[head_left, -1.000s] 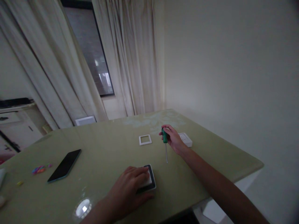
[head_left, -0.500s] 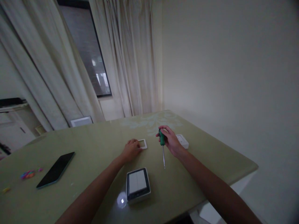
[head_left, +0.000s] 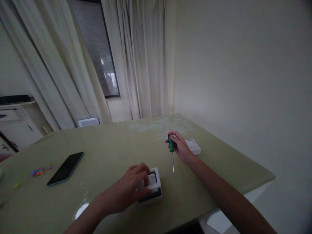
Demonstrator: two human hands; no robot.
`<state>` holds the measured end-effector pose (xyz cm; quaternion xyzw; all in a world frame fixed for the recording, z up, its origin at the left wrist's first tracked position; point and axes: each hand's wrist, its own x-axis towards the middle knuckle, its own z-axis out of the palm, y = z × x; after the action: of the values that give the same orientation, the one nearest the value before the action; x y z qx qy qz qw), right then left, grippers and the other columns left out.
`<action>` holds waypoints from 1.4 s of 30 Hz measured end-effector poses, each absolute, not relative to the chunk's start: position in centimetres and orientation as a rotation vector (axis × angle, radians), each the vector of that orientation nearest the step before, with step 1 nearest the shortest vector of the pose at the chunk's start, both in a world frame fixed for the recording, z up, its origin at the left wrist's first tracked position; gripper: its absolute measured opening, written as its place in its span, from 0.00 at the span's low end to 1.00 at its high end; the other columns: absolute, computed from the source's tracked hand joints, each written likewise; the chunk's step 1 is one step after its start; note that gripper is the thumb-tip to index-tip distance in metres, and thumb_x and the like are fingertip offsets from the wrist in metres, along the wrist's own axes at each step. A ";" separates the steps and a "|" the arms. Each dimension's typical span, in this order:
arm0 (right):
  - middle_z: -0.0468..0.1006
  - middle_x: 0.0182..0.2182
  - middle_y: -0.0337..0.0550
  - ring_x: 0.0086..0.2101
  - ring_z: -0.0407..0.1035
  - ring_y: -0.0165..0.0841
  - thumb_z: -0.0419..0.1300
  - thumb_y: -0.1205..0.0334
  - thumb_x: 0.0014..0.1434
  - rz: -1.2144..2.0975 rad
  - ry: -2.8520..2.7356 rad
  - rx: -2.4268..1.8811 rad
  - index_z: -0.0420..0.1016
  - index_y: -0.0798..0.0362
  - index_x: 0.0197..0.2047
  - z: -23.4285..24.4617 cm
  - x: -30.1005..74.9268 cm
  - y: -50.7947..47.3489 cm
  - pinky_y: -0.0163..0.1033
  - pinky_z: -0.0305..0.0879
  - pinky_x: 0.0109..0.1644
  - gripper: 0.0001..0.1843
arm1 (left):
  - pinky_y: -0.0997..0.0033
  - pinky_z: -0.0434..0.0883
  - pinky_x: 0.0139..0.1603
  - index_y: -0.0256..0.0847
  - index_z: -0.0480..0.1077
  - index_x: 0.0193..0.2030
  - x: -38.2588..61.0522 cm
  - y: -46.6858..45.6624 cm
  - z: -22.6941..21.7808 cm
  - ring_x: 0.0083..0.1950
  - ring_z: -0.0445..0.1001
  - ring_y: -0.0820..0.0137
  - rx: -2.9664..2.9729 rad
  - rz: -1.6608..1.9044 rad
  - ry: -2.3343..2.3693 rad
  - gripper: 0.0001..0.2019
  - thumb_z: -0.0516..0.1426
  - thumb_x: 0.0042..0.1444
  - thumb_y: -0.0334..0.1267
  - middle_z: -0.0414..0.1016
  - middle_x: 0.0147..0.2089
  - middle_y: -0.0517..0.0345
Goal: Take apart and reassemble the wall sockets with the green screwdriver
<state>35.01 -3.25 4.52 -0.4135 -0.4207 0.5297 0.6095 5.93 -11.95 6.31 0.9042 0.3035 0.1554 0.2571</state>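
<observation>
My left hand grips a white square frame and holds it over a wall switch on the table. The fingers hide much of both, so I cannot tell whether the frame touches the switch. In my right hand is a screwdriver with a green handle, its metal shaft pointing down and its tip a little nearer to me. Just beyond the right wrist lies a white wall socket.
A dark tablet or phone lies on the left of the green-covered table. Small colourful pieces sit beyond its left side. A pale framed panel stands by the curtain. The wall borders the right side.
My left hand has brought the white frame from the middle of the table toward me, over the switch. My right hand keeps the screwdriver in nearly the same place. The view has shifted slightly.
</observation>
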 end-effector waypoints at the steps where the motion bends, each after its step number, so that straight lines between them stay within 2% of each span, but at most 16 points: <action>1: 0.84 0.29 0.40 0.24 0.72 0.30 0.73 0.44 0.50 1.224 -0.973 -0.961 0.72 0.48 0.46 4.4 35.0 -3.2 0.31 0.64 0.26 0.26 | 0.57 0.70 0.65 0.46 0.72 0.44 6.0 -12.3 6.0 0.64 0.71 0.57 2.442 0.416 0.831 0.06 0.63 0.70 0.42 0.73 0.62 0.54; 4: 0.84 0.29 0.40 0.25 0.72 0.30 0.72 0.44 0.51 1.222 -0.977 -0.972 0.72 0.48 0.46 4.2 35.0 -3.2 0.31 0.64 0.26 0.25 | 0.58 0.71 0.63 0.44 0.72 0.43 6.0 -12.5 5.2 0.63 0.73 0.56 2.393 0.434 0.834 0.07 0.65 0.67 0.40 0.72 0.64 0.53; 8: 0.84 0.29 0.39 0.25 0.72 0.30 0.71 0.45 0.52 1.227 -0.981 -0.984 0.72 0.48 0.46 4.0 35.0 -3.2 0.31 0.64 0.27 0.24 | 0.60 0.72 0.60 0.43 0.70 0.40 6.0 -12.5 5.1 0.58 0.75 0.57 2.396 0.476 0.854 0.09 0.66 0.64 0.40 0.73 0.60 0.52; 12: 0.83 0.29 0.39 0.24 0.73 0.30 0.71 0.45 0.54 1.238 -0.993 -0.992 0.72 0.48 0.46 3.8 34.7 -3.2 0.31 0.64 0.26 0.23 | 0.59 0.73 0.60 0.44 0.68 0.42 6.3 -12.7 4.6 0.59 0.74 0.56 2.411 0.501 0.864 0.12 0.68 0.60 0.40 0.72 0.60 0.51; 14: 0.83 0.29 0.39 0.24 0.73 0.30 0.71 0.45 0.54 1.240 -1.000 -0.996 0.72 0.48 0.46 3.7 34.6 -3.3 0.31 0.64 0.26 0.23 | 0.56 0.72 0.63 0.45 0.69 0.48 6.5 -12.7 4.2 0.62 0.72 0.54 2.406 0.515 0.866 0.16 0.70 0.58 0.41 0.71 0.63 0.49; 16: 0.83 0.29 0.39 0.24 0.73 0.30 0.71 0.45 0.54 1.243 -1.007 -1.002 0.72 0.48 0.46 3.7 34.5 -3.3 0.31 0.64 0.26 0.23 | 0.52 0.70 0.68 0.47 0.69 0.57 6.6 -12.6 3.9 0.68 0.69 0.51 2.402 0.517 0.873 0.25 0.71 0.57 0.43 0.67 0.69 0.47; 19: 0.83 0.29 0.38 0.24 0.73 0.30 0.71 0.45 0.54 1.247 -1.018 -1.009 0.72 0.48 0.46 3.5 34.3 -3.3 0.31 0.65 0.25 0.23 | 0.47 0.64 0.74 0.51 0.63 0.70 6.4 -12.4 3.6 0.73 0.64 0.48 2.397 0.496 0.883 0.38 0.72 0.56 0.47 0.62 0.75 0.46; 24: 0.82 0.29 0.37 0.26 0.74 0.29 0.72 0.43 0.52 1.244 -1.039 -1.017 0.71 0.47 0.48 3.3 33.7 -3.7 0.32 0.71 0.28 0.27 | 0.42 0.64 0.74 0.49 0.58 0.75 6.2 -12.1 2.7 0.72 0.66 0.46 2.347 0.453 0.945 0.44 0.71 0.56 0.48 0.67 0.73 0.43; 29: 0.74 0.28 0.31 0.25 0.73 0.31 0.76 0.43 0.47 1.206 -1.092 -1.035 0.74 0.47 0.47 3.2 32.8 -4.2 0.39 0.78 0.28 0.29 | 0.40 0.60 0.76 0.47 0.52 0.80 6.2 -11.8 1.7 0.74 0.64 0.44 2.311 0.437 0.991 0.51 0.71 0.55 0.48 0.64 0.75 0.40; 32: 0.71 0.28 0.31 0.26 0.74 0.31 0.76 0.41 0.47 1.172 -1.123 -1.042 0.76 0.49 0.43 3.3 32.6 -4.4 0.40 0.79 0.28 0.28 | 0.37 0.60 0.76 0.46 0.53 0.79 6.1 -11.7 1.7 0.74 0.63 0.41 2.332 0.425 1.015 0.51 0.72 0.53 0.52 0.64 0.75 0.39; 34: 0.71 0.29 0.33 0.27 0.75 0.32 0.76 0.41 0.46 1.152 -1.147 -1.045 0.77 0.50 0.42 3.4 32.6 -4.5 0.39 0.79 0.28 0.28 | 0.38 0.63 0.74 0.46 0.58 0.76 6.1 -11.7 1.9 0.71 0.66 0.41 2.344 0.422 1.017 0.47 0.71 0.54 0.54 0.67 0.72 0.40; 38: 0.72 0.30 0.35 0.28 0.75 0.32 0.77 0.41 0.45 1.127 -1.171 -1.049 0.77 0.51 0.40 3.6 32.8 -4.5 0.39 0.79 0.28 0.28 | 0.46 0.70 0.67 0.45 0.66 0.68 6.3 -11.8 2.6 0.63 0.73 0.48 2.371 0.441 0.986 0.36 0.70 0.56 0.53 0.74 0.64 0.45; 42: 0.72 0.29 0.34 0.28 0.75 0.32 0.75 0.41 0.47 1.130 -1.164 -1.062 0.77 0.52 0.40 3.4 32.9 -4.4 0.39 0.80 0.29 0.26 | 0.48 0.71 0.65 0.45 0.67 0.66 6.6 -12.2 3.0 0.61 0.74 0.49 2.356 0.456 1.032 0.35 0.71 0.55 0.50 0.74 0.62 0.46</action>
<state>32.89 -4.39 3.41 -0.4515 -0.4951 0.4807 0.5657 6.61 -12.15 2.99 0.8705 0.3812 0.1687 0.2616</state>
